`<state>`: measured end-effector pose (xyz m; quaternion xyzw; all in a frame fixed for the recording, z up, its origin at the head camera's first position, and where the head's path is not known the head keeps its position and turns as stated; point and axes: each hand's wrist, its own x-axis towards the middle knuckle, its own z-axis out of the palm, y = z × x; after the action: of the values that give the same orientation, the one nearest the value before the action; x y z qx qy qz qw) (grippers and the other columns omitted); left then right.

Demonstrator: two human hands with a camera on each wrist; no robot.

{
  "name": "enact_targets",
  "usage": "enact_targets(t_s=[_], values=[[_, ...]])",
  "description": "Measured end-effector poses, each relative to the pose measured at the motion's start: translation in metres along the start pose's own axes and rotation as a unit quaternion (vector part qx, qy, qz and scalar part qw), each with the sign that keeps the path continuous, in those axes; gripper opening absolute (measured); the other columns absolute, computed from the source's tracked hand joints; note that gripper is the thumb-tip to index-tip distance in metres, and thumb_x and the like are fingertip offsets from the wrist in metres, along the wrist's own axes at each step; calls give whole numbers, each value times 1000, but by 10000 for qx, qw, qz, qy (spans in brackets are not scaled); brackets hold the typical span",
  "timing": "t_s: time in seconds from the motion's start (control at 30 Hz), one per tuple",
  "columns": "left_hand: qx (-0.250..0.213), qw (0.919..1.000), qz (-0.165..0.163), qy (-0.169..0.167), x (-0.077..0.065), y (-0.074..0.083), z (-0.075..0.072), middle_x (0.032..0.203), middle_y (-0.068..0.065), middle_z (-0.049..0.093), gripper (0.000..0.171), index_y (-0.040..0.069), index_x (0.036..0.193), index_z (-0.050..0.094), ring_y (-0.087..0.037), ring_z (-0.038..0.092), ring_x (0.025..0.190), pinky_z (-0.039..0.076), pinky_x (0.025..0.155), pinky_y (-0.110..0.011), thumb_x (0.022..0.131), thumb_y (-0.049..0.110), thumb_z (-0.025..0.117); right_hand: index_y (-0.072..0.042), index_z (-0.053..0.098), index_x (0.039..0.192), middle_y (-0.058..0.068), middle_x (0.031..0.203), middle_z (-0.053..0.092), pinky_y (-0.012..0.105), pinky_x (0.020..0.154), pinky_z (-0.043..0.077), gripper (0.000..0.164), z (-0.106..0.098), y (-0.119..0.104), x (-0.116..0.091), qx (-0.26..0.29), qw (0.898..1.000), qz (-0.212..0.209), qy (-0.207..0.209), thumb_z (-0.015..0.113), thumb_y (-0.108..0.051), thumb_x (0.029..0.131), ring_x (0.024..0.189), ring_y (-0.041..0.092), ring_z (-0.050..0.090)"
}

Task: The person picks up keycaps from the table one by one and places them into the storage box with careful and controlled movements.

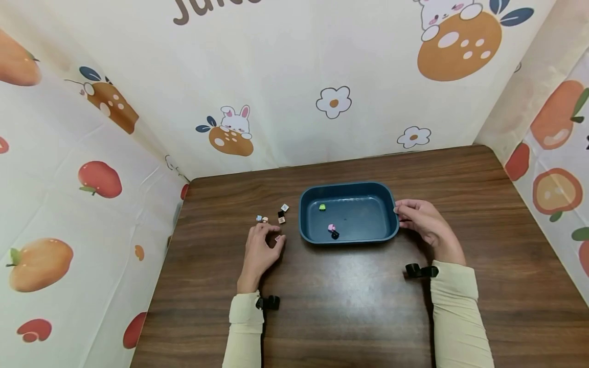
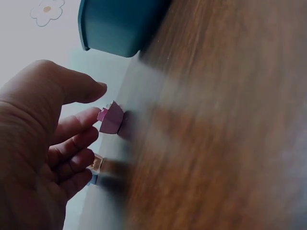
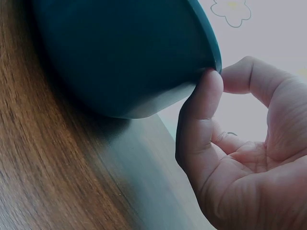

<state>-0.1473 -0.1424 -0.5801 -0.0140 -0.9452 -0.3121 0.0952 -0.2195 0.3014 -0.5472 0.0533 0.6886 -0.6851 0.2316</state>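
A dark blue tray (image 1: 363, 225) stands on the table, holding a small green block (image 1: 322, 207), a pink block (image 1: 332, 227) and a black block (image 1: 335, 234). My right hand (image 1: 425, 225) pinches the tray's right rim between thumb and finger. Left of the tray, my left hand (image 1: 260, 250) reaches low over the tabletop. In the left wrist view another pink block (image 2: 112, 118) sits on the table by the index finger, while the thumb stays apart from it. Tan and blue blocks lie beyond the curved fingers.
Several small loose blocks lie past the left hand, among them a white block (image 1: 285, 207), a black block (image 1: 280, 214), a tan block (image 1: 281, 220) and a blue block (image 1: 259, 218). Printed curtains (image 1: 285, 66) stand at the back and sides of the wooden table (image 1: 349, 306).
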Motion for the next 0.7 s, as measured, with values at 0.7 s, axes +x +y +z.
enact_targets(t_s=[0.7], values=[[-33, 9995, -300, -14, -12, -1, 0, 113, -8, 68, 24, 12, 108, 79, -29, 57, 111, 48, 100, -47, 90, 28, 80, 0, 61, 122, -13, 89, 70, 19, 75, 60, 23, -1, 1, 2, -38, 10000, 74, -15, 58, -18, 107, 80, 0, 65]])
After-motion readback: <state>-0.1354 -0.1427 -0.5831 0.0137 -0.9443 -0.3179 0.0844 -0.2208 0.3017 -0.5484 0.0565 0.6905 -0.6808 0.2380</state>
